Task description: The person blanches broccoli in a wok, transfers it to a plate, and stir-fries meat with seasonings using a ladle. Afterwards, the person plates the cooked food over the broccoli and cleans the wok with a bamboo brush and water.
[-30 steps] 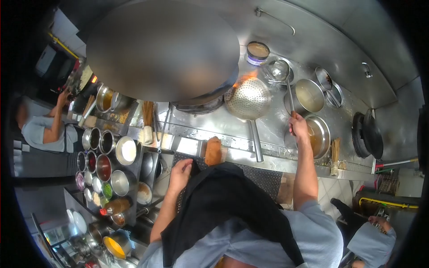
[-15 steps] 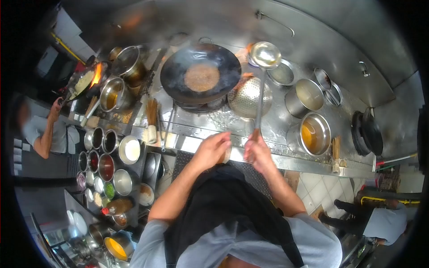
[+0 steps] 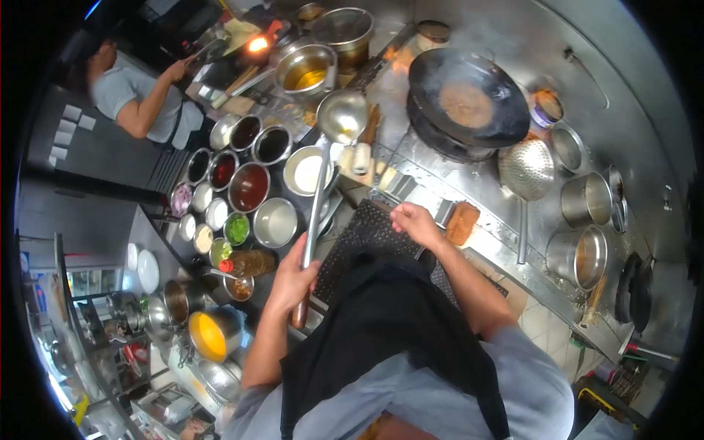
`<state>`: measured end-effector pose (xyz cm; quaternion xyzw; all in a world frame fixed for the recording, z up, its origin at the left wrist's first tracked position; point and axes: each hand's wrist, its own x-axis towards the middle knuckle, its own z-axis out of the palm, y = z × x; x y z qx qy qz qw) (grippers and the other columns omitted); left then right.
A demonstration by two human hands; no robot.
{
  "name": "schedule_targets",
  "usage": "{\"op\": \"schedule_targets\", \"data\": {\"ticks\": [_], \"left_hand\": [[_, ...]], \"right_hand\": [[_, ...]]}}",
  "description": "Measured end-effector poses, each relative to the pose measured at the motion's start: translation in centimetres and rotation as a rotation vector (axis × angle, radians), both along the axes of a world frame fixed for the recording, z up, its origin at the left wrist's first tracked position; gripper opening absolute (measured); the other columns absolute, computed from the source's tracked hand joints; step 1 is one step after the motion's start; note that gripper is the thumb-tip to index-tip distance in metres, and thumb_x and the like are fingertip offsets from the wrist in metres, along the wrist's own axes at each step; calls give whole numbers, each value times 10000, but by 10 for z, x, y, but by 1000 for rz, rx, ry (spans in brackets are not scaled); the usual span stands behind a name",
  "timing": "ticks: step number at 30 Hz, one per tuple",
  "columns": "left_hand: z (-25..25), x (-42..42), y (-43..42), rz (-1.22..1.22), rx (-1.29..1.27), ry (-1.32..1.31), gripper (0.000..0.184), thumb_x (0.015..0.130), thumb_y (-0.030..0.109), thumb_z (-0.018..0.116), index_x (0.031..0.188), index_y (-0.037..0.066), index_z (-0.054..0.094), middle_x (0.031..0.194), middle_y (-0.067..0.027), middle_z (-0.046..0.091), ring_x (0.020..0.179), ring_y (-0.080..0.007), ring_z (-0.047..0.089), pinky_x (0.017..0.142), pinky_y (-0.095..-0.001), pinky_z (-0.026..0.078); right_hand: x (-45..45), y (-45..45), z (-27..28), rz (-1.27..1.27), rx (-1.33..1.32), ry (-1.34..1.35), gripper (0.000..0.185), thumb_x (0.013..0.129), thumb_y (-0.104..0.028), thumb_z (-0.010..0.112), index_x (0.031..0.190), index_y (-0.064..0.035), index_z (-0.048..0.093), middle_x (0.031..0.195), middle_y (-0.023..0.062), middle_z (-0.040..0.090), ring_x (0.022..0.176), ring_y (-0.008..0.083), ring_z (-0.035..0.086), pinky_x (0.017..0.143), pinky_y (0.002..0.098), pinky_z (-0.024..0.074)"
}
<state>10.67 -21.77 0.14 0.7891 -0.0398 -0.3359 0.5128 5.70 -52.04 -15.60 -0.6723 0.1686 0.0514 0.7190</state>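
Note:
My left hand [image 3: 295, 282] is closed around the handle of a long steel ladle [image 3: 342, 119], near its wooden end. The ladle's bowl is raised near the white-filled container [image 3: 304, 172] and looks nearly empty. My right hand [image 3: 415, 223] hovers by the counter's front edge, fingers curled in, with nothing visible in them. Just right of it lies a folded brown cloth [image 3: 462, 224], apart from the hand. Farther back, a black wok [image 3: 506, 110] sits on the burner with brownish, steaming contents [image 3: 467, 105] in its bottom.
A perforated strainer [image 3: 526, 169] lies right of the wok, near steel pots [image 3: 587, 198]. Several seasoning containers [image 3: 248, 187] and a sauce bottle [image 3: 253, 262] stand at left. A bamboo brush [image 3: 363, 155] rests by the stove. Another person [image 3: 150, 103] works near a flame at upper left.
The ladle has passed from my right hand to my left and swung left toward the seasoning containers. My view has turned left. The wok remains on its burner.

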Motion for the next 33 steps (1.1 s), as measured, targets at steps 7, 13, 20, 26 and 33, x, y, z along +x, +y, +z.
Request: {"op": "schedule_targets", "data": {"ticks": [7,13,20,26,33], "left_hand": [[-55,12,91,-13,372,-292,675,872,83,611,1501,71,365,1158,-248,655,1058,-370,661,882,-419,508],[-97,21,89,-123,559,-493,663,859,55,616,1475,41,373,1065,-266,646,964,-445,637,822,-497,513],[-92,9,97,-167,504,-451,690,857,61,626,1491,52,355,1035,-282,649,952,-445,642,816,-506,506],[-68,13,102,-158,439,-322,688,877,82,625,1510,99,355,1129,-296,640,1024,-440,642,895,-453,502],[-65,36,114,-27,277,8,637,914,49,601,1510,81,379,936,-151,678,734,-226,660,681,-322,517]], "right_hand": [[136,90,-64,18,56,208,225,1001,-264,543,947,-56,609,766,33,647,605,100,586,516,245,471],[205,131,-77,-132,111,431,194,989,-261,541,1015,-70,563,784,58,670,603,138,617,494,302,485],[219,146,-105,-201,153,435,160,993,-221,538,1006,-63,556,813,99,702,611,172,671,489,313,516],[219,143,-114,-197,196,381,147,1000,-203,536,997,-57,558,827,106,702,626,181,680,510,309,542],[217,140,-108,-190,193,382,160,1006,-184,512,1011,-30,557,795,119,694,590,200,665,469,319,520]]}}
